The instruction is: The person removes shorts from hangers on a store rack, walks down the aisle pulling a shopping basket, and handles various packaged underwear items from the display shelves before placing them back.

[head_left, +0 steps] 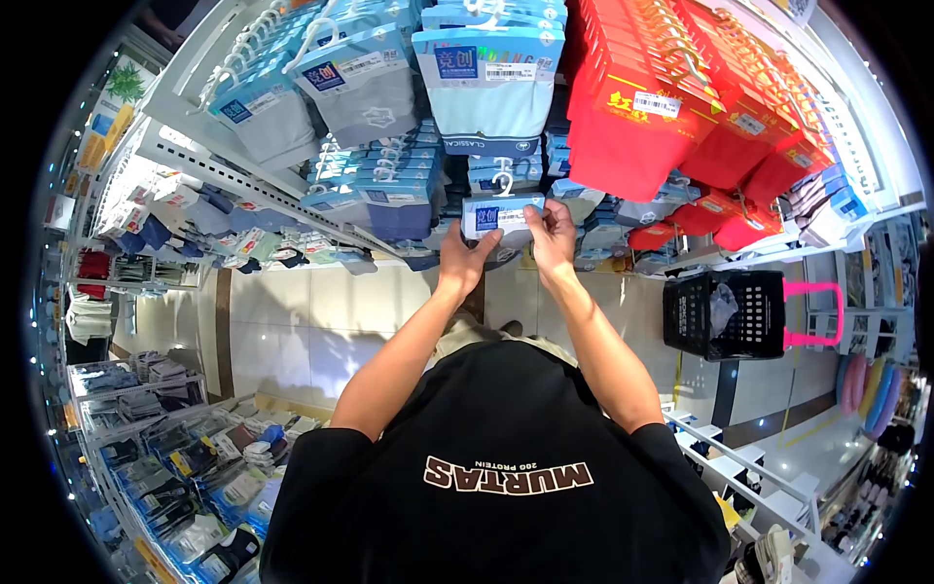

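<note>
Between both hands is a packaged garment (502,216) with a blue and white card, a barcode sticker and a white hanger hook on top. My left hand (465,255) grips its lower left side, the thumb lying across the front of the card. Around the right edge closes my right hand (551,238), thumb on the front near the sticker. The pack is in front of the rack, at about the height of the lower rows. Above it hang light blue packs (486,83) on white hooks. Similar blue packs (397,190) fill the lower row to the left.
Red packs (632,122) hang at the upper right. A black shopping basket (725,313) with a pink handle stands on the floor to the right. Bins of packaged goods (195,477) are at the lower left. White metal rails (749,477) stand at the lower right.
</note>
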Motion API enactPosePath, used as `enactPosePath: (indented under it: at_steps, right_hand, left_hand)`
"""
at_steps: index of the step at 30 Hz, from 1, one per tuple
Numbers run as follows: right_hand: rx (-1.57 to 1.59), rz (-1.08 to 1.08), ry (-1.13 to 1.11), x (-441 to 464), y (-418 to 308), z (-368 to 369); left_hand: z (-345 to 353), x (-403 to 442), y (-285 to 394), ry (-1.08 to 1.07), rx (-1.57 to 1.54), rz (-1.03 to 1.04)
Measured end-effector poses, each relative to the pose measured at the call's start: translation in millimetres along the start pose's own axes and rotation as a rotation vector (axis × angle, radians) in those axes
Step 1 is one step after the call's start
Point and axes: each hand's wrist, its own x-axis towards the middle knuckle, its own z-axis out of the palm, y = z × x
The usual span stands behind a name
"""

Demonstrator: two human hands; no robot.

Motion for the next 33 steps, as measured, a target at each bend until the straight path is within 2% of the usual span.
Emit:
enactPosePath:
  at_steps: [4, 11, 13, 15, 18, 21, 24, 27, 28, 31, 33]
  right_hand:
    - [-0.001, 0.022, 0.033, 5.9, 4.2, 6.7]
    - [-0.039, 0.022, 0.025, 13.1, 26.8, -11.7]
    - [-0.043, 0.019, 0.029, 8.6, 16.7, -17.9]
    - [-0.151, -0.046, 0.093, 8.1, 7.4, -30.8]
    - [-0.264, -0.198, 0.186, 18.1, 8.0, -69.7]
    - [-0.248, -0.244, 0.35, 32.2, -17.9, -87.1]
    - [-0.215, -0.337, 0.272, 55.2, -20.8, -99.0]
    - [-0.198, -0.261, 0.154, 54.2, -45.1, -89.0]
    - [-0.223, -0.228, 0.146, 55.0, -45.7, -88.8]
    - [-0.253, -0.095, 0.099, 53.4, -44.2, -95.3]
    - [-0.235, -0.038, 0.071, 53.1, -43.6, -99.3]
  left_hand:
    - [2.4, 11.1, 3.7, 0.081, -0.028, -0.025]
    - [2.7, 35.9, -51.0, -0.057, -0.148, 0.001]
    - [-1.5, 35.6, -36.3, -0.068, -0.057, -0.019]
    - [-2.1, 47.0, -61.4, -0.04, -0.101, 0.024]
    - [-3.3, 49.3, -61.9, -0.028, -0.103, 0.06]
    - [-9.5, 50.7, -78.8, -0.078, 0.002, -0.014]
    - [-1.4, 29.5, -79.1, 0.092, -0.1, -0.003]
    - [-5.3, 4.0, -94.4, 0.1, -0.078, -0.136]
    - [-3.6, -3.8, -97.4, 0.132, -0.009, -0.082]
    - [-7.9, -21.0, -120.8, -0.088, -0.037, -0.12]
    - [-5.2, -27.5, -115.4, -0.211, -0.069, -0.239]
